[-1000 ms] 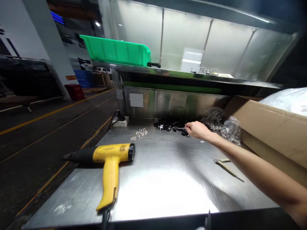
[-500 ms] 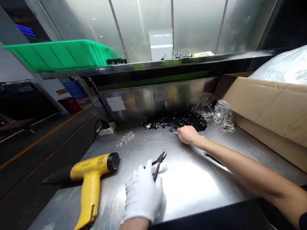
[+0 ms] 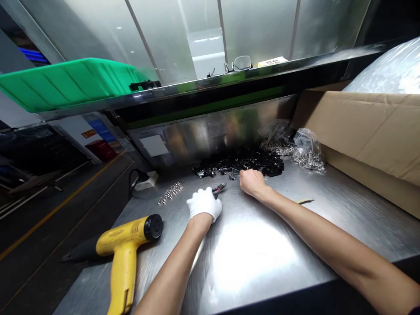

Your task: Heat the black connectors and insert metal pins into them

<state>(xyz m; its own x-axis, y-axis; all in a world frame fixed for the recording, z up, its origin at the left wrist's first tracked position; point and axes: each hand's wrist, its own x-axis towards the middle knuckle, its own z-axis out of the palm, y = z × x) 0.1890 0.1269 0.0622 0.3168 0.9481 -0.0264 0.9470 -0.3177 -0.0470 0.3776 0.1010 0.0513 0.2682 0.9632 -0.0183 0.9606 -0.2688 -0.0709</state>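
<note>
Your left hand (image 3: 204,204), gloved in white, is wrapped around the handles of the cutters (image 3: 219,188); the tool's tips project beyond the glove. Your right hand (image 3: 252,183), bare, is clenched, its fingers curled inward; whether anything is pinched in them cannot be told, since the hand hides it.

Relation of note: the long axis of the cutters slants away from you and rightward, from the glove toward the front of the black parts (image 3: 271,166). The tips stop short of your right fingers, with a gap of bare metal between. A loose part (image 3: 232,177) lies in that gap, just beyond the tips and just left of your right fingers, so tips and fingers flank it. Of your two hands, the right is nearer to the black parts: they lie directly beyond its knuckles and spread to both sides, and contact cannot be judged. From your left hand they lie farther off, ahead and to the right.

Farther out, the studs (image 3: 169,192) form a slanting group left of the glove. The heat gun (image 3: 123,245) lies nearer to you on the far left, nozzle pointing left. Beyond your right forearm, a yellowish handle (image 3: 306,201) shows in part, and the bag (image 3: 309,153) of metal pieces rests near the carton (image 3: 370,122).
</note>
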